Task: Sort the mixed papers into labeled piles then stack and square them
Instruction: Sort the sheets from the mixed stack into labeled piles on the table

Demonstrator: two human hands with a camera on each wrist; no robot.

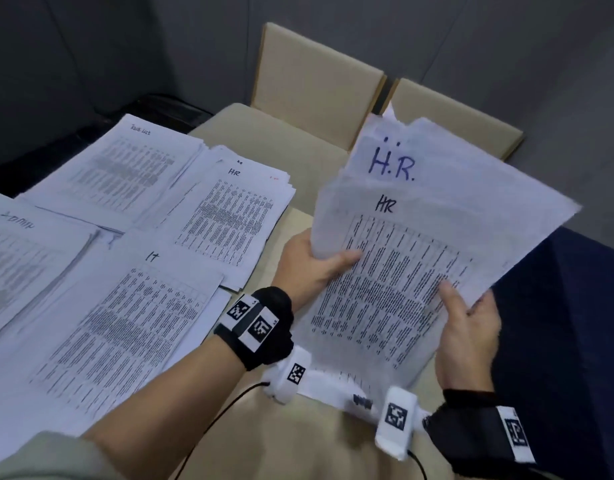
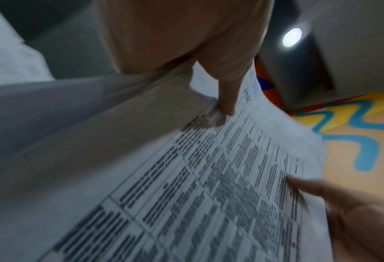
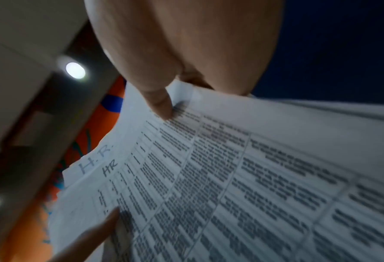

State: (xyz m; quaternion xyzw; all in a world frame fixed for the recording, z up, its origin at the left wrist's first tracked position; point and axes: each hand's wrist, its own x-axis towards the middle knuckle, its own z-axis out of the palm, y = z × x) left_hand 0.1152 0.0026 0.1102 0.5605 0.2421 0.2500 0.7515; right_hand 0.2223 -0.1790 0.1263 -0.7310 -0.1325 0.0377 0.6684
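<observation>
A loose sheaf of HR papers (image 1: 419, 258) is held above the desk's (image 1: 298, 445) right edge, pinched at its left side by the left hand (image 1: 309, 261) and at its lower right by the right hand (image 1: 468, 334), thumbs on top. The thin, limp printed sheets are fanned and unevenly aligned, the topmost handwritten label sheet crumpled. Sheets could probably slide out, since only the edges are gripped.

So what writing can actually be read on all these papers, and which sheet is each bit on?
"H.R." in blue: rear sheet of the held bundle.
"HR": front sheet, gripped by the left hand and right hand.
"HR": far pile.
"It": near pile.
"Task list", roughly: back pile.
Left pile heading and all printed tables: too blurred.
</observation>
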